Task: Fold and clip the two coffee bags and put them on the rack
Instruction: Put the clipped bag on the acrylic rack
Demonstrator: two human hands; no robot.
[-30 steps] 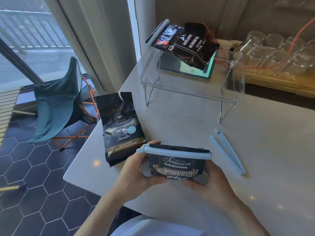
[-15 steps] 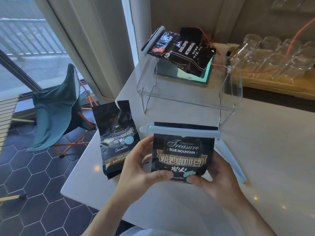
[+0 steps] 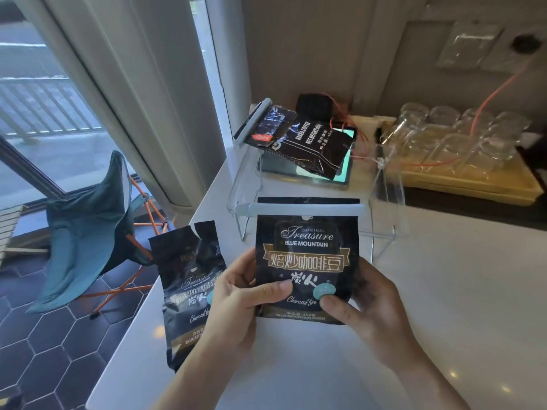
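Both hands have a grip on the clipped coffee bag [image 3: 307,261], thumbs pressed on the front near the bottom and fingers curled round behind it: left hand [image 3: 236,300] on its left edge, right hand [image 3: 367,306] on its right. It's held upright, off the bench [image 3: 444,291], just in front of the clear rack [image 3: 384,184]. The top looks folded over and a pale blue clip [image 3: 305,209] runs right across it, so I'd call this bag done apart from getting it onto the rack.

Second coffee bag [image 3: 189,291] lies flat on the bench just left of the left hand, partly hidden by it. Its top is torn open and sticking up, no fold, no clip. So that one has everything left to do. I can't spot a spare clip anywhere in view, may be hidden behind the held bag.

Up on the rack there's already a different dark bag [image 3: 310,143] with its own clip. Behind that, a tray of glasses [image 3: 461,143].

My guess is we're a bit under halfway.
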